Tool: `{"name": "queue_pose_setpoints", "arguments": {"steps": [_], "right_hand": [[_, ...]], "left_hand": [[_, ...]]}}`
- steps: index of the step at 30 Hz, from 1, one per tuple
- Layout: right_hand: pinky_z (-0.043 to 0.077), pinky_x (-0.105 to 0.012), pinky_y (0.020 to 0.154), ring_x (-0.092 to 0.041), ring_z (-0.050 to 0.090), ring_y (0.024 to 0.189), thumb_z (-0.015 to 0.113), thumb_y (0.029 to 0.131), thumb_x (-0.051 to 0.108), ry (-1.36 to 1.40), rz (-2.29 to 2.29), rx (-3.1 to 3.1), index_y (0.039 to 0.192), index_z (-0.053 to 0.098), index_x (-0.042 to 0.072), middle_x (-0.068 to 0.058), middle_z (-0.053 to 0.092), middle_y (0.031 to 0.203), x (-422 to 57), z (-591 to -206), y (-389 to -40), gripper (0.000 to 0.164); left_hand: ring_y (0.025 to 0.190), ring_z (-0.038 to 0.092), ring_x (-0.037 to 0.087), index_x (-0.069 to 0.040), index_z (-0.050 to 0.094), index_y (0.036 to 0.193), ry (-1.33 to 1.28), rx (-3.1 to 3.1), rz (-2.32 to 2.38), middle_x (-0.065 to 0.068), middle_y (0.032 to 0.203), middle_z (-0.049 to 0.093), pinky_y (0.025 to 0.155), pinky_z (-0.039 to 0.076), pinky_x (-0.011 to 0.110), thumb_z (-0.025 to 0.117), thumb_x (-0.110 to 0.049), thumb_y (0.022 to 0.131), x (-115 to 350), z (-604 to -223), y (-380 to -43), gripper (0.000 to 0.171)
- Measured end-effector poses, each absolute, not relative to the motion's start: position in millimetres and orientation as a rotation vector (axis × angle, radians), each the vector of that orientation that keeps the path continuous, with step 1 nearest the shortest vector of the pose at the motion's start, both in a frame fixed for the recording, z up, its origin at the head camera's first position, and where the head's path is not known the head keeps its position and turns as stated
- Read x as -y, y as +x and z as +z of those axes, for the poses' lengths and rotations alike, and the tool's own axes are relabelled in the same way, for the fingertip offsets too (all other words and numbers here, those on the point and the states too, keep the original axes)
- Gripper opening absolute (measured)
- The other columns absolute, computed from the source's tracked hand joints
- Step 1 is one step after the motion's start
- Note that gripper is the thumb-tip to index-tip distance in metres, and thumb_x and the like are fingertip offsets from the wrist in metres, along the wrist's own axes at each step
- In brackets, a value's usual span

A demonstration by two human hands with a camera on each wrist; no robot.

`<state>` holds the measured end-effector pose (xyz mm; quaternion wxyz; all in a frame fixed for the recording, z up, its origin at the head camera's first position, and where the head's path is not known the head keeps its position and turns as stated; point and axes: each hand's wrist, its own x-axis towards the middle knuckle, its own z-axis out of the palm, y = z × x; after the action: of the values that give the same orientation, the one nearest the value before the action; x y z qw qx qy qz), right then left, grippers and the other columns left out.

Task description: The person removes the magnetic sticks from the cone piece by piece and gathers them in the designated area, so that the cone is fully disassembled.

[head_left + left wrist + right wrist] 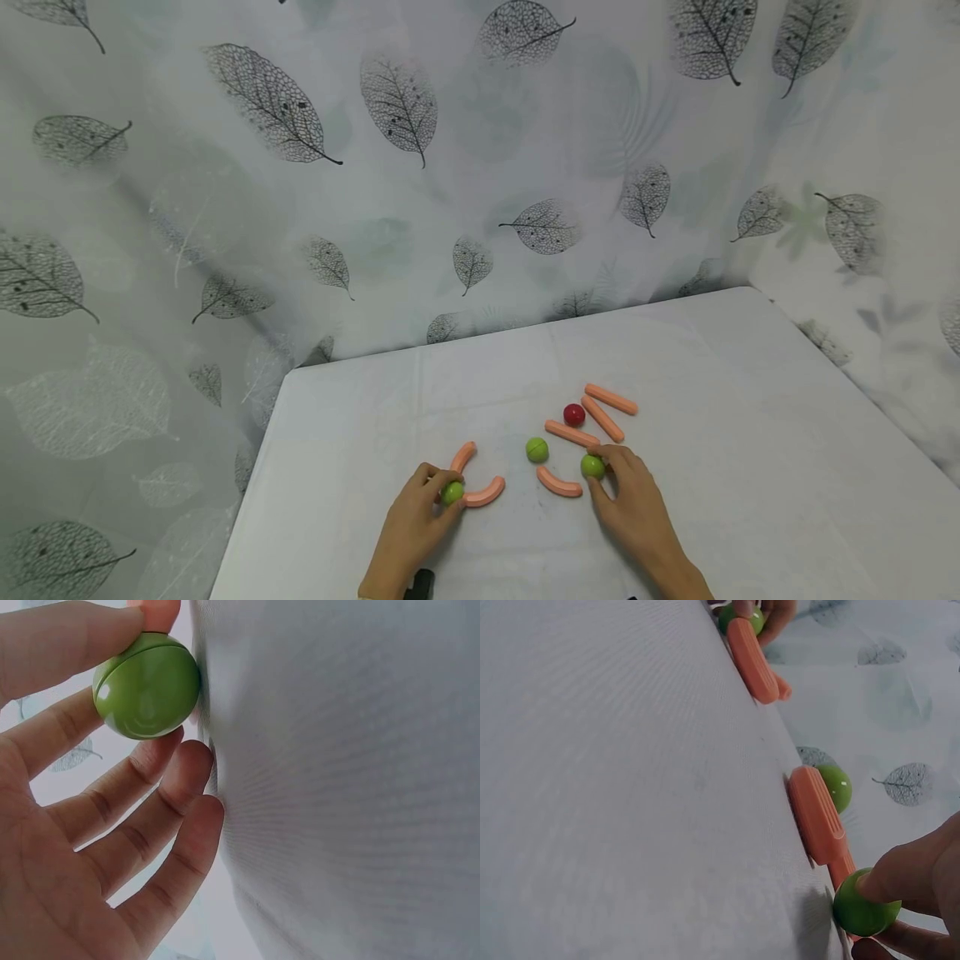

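My left hand [420, 517] pinches a glossy green ball [146, 686], which has a seam line, between thumb and fingers. Two curved orange rods [484, 492] lie against or right beside that ball; the exact contact is hidden by the fingers. Another green ball [866, 902] is pinched by my right hand [632, 500], low at the tabletop. Just left of it lies a curved orange rod [558, 482], and a straight orange rod [572, 434] ends near its fingertips. A third green ball [537, 450] rests between the hands, touched by neither.
A red ball [573, 415] sits behind the straight rod. Two more straight orange rods [611, 398] lie to its right. Everything is on a white-covered table [360, 417], with a leaf-patterned curtain [450, 192] behind and at both sides.
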<state>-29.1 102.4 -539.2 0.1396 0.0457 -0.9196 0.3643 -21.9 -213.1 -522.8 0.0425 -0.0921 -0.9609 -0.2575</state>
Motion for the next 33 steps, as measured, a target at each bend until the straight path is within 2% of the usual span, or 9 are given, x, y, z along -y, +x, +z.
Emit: {"name": "queue_pose_setpoints", "arguments": {"steps": [9,19,23,30,33], "right_hand": [[0.056,-0.050,0.096,-0.030,0.064,0.112,0.081,0.084,0.003,0.133,1.039,2.665,0.122,0.067,0.006,-0.011,0.069,0.119,-103,-539,-30,0.040],[0.051,-0.046,0.085,-0.027,0.062,0.101,0.084,0.076,-0.001,0.272,0.947,2.470,0.114,0.071,0.008,-0.006,0.071,0.112,-103,-540,-35,0.041],[0.050,-0.043,0.083,-0.022,0.063,0.099,0.085,0.077,-0.001,0.346,0.959,2.412,0.111,0.073,0.010,-0.002,0.071,0.111,-101,-539,-36,0.038],[0.040,-0.026,0.087,-0.013,0.059,0.106,0.082,0.080,-0.001,0.498,1.024,2.323,0.115,0.072,0.014,0.005,0.069,0.117,-95,-534,-32,0.039],[0.038,-0.018,0.094,-0.013,0.058,0.110,0.080,0.081,-0.002,0.594,1.061,2.296,0.117,0.071,0.013,0.003,0.067,0.118,-92,-532,-29,0.040]], "left_hand": [[0.088,0.062,0.008,-0.024,0.074,0.114,-0.283,2.943,-0.783,-0.009,0.103,0.060,0.073,0.053,0.027,0.086,-0.024,0.086,211,-520,-22,0.030],[0.087,0.059,0.006,-0.025,0.074,0.113,-0.274,2.956,-0.768,-0.009,0.103,0.059,0.072,0.050,0.026,0.086,-0.026,0.086,210,-517,-22,0.030],[0.086,0.059,0.006,-0.026,0.074,0.114,-0.261,2.958,-0.767,-0.010,0.104,0.059,0.072,0.050,0.026,0.085,-0.026,0.087,208,-517,-21,0.029],[0.085,0.055,0.004,-0.024,0.074,0.114,-0.245,2.956,-0.815,-0.010,0.104,0.059,0.070,0.048,0.024,0.084,-0.029,0.088,205,-519,-19,0.028],[0.085,0.054,0.003,-0.025,0.073,0.114,-0.237,2.954,-0.839,-0.012,0.104,0.058,0.070,0.047,0.024,0.083,-0.032,0.088,205,-522,-18,0.028]]}}
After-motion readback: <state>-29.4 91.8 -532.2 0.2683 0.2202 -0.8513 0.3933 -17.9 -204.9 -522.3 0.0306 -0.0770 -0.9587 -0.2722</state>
